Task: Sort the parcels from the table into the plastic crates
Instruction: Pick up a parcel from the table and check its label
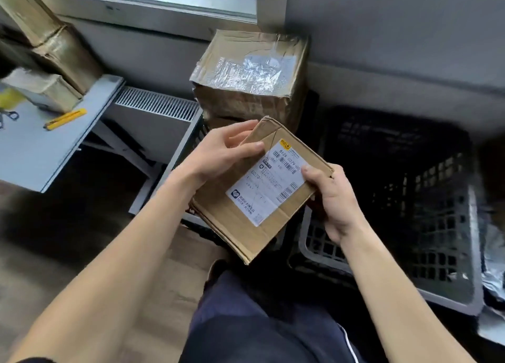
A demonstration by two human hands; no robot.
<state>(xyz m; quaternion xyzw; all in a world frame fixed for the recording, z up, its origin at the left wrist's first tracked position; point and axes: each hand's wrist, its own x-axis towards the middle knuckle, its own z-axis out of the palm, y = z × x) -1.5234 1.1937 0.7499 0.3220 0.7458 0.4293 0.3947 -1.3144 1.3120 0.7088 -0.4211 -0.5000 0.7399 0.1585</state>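
1 flat parcel, label up, held in mid-air just left of 1 black crate. Long axis diag., far-right to near-left. L hand grips far-left edge, R hand grips right edge, thumbs on top. 1 big taped box behind. Desk at left w/ 1 yellow knife.

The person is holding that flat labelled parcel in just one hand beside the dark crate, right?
Not one hand: the head view shows both the left hand and the right hand gripping the flat labelled parcel beside the dark crate.
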